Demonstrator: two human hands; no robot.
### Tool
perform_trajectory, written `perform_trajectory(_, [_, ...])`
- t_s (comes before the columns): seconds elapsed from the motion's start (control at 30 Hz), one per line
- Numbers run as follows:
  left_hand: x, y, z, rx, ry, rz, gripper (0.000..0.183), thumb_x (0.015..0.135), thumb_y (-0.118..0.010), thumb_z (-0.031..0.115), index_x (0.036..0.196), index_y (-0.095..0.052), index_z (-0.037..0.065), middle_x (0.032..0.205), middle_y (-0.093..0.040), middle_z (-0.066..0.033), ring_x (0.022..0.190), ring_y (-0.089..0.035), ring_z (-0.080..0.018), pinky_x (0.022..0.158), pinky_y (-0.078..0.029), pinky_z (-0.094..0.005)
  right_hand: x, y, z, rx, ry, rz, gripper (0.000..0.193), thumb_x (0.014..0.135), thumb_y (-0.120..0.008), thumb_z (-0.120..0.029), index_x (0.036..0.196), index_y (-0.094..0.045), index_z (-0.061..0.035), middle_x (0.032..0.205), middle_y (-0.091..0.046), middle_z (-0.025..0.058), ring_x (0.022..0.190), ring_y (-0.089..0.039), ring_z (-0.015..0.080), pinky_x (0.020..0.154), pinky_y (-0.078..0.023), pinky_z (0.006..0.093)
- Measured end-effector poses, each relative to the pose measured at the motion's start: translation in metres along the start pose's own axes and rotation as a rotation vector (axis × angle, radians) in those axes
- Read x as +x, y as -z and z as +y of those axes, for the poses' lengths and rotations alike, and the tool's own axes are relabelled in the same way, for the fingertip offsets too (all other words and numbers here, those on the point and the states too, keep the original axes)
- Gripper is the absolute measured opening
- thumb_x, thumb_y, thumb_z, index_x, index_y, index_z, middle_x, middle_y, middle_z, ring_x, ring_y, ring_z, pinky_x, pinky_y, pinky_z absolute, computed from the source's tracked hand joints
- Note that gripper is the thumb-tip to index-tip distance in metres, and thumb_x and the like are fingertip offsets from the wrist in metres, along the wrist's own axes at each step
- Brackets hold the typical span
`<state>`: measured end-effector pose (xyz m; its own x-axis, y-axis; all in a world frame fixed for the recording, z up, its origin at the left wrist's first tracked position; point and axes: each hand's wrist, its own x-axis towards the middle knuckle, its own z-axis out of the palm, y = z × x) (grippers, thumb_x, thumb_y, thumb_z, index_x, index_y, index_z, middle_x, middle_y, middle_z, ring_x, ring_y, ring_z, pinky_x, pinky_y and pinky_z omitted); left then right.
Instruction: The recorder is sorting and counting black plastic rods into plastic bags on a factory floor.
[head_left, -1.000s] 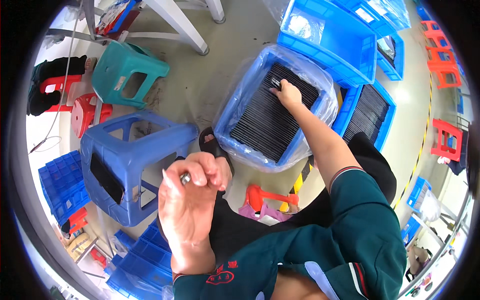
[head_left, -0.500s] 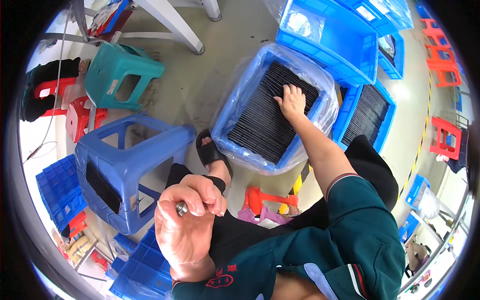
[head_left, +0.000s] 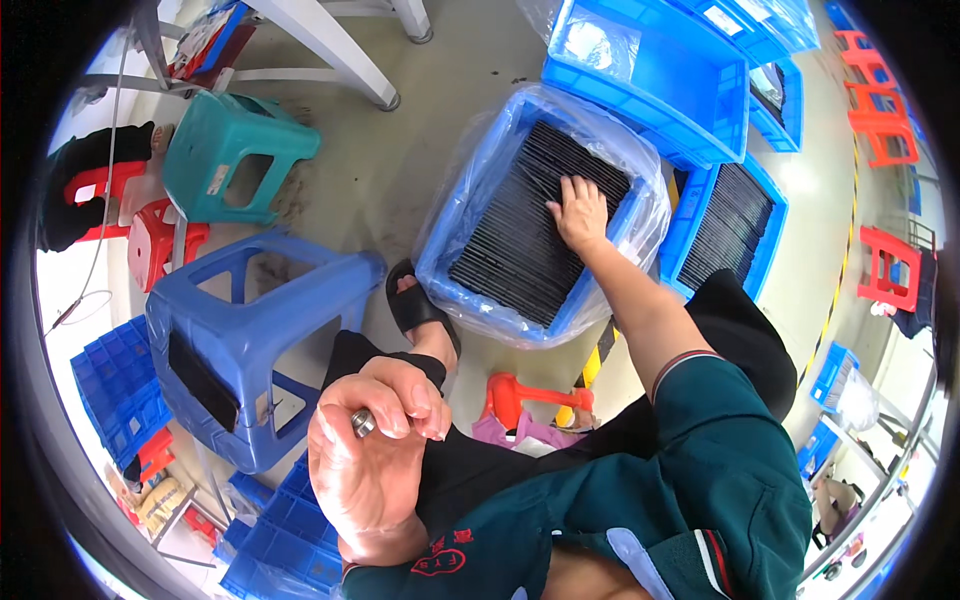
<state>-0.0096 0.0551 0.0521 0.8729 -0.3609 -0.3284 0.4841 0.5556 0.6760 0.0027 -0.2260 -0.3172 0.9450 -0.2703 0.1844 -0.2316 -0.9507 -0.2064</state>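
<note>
Fingers of the right hand lay spread across black slats packed in a plastic-lined blue crate on the floor, arm stretched forward. Lifting one cleanly likely called for a fingertip worked into a gap. The left hand, raised near the chest, pinched a small metal piece.

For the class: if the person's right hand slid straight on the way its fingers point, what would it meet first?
The right hand lies on black flat parts; going on, it would probably meet the plastic-lined far wall of the blue crate.
</note>
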Motion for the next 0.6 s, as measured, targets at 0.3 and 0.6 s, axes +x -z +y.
perform_trajectory(0.3, [0.002, -0.008, 0.000, 0.151, 0.056, -0.020, 0.044, 0.096, -0.036, 0.043, 0.074, -0.043, 0.006, 0.078, -0.040, -0.0086, 0.068, -0.039, -0.0188, 0.060, -0.034, -0.0301, 0.013, -0.008, 0.049, -0.231, -0.045, 0.030, 0.038, 0.082, -0.047, -0.018, 0.119, -0.054, -0.0188, 0.115, -0.051, 0.0070, 0.106, -0.046, 0.0268, 0.080, -0.041, 0.0419])
perform_trajectory(0.6, [0.004, -0.004, -0.003, 0.097, 0.049, 0.007, 0.044, 0.094, -0.042, 0.042, 0.076, -0.047, 0.002, 0.081, -0.045, -0.0129, 0.067, -0.043, -0.0197, 0.061, -0.037, -0.0320, 0.023, 0.004, 0.034, -0.008, 0.040, -0.125, 0.027, 0.078, -0.062, -0.029, 0.096, -0.056, -0.0102, 0.090, -0.054, 0.0089, 0.088, -0.054, 0.0283, 0.070, -0.046, 0.0412])
